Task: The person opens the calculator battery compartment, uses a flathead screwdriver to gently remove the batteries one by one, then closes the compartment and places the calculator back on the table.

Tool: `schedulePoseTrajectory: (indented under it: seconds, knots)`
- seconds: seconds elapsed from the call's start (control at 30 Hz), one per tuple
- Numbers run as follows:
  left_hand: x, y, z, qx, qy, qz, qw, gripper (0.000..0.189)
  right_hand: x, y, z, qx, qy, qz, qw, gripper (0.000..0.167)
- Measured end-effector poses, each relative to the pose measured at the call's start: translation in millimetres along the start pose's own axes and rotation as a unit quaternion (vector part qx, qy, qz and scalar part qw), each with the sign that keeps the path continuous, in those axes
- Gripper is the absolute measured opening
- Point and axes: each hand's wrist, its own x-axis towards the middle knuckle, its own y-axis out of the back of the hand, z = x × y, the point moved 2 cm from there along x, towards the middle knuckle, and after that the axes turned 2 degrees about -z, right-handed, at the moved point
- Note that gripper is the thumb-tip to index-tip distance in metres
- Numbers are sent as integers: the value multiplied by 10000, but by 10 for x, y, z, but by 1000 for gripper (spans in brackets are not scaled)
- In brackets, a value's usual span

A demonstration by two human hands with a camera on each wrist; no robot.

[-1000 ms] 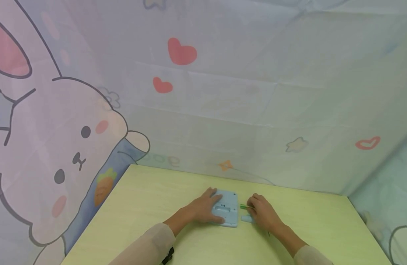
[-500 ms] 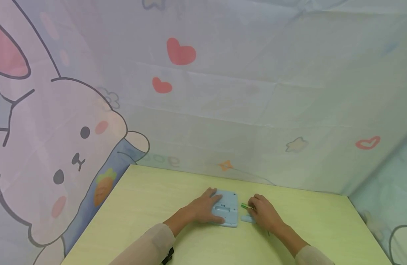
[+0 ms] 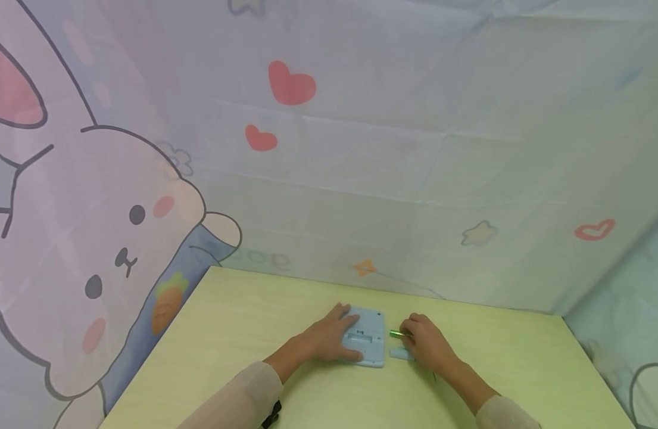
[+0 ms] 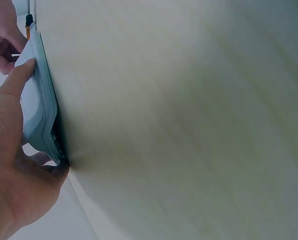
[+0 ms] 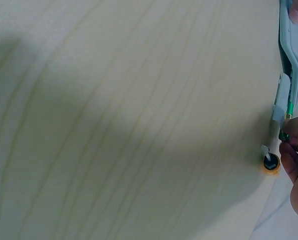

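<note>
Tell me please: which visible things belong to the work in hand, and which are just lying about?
Probably in the work:
light blue device, held by left hand
green cylinder, in right hand
small blue piece
orange-and-black tool

Apart from it:
rabbit-print cloth
black object by left sleeve, unclear

Pale blue device (image 3: 368,326), lying back upward on the table (image 3: 286,298), with a narrow slot (image 3: 359,338), uncovered, across the middle and small holes (image 3: 379,314) along the edge. Just right, apart from it: a pale blue cover (image 3: 401,354), small, elongated, partly hidden. Beyond that, a shiny green battery (image 3: 397,333), pinched, with one end toward the device.
</note>
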Motion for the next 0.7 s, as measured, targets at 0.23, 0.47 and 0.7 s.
schedulePoseTrajectory:
  seconds: [0.23,0.47,0.7]
  knots:
    - [-14,8,9,-11,-1,-11,10000,97,-10,-11,-5,25,31,-68,10000,12]
    - [-36,1,12,24,-26,-5,10000,97,-45,0,-35,5,-32,-86,10000,11]
    - [-84,12,33,82,-85,-9,9999,97,-94,31,-74,-63,66,-44,9999,11]
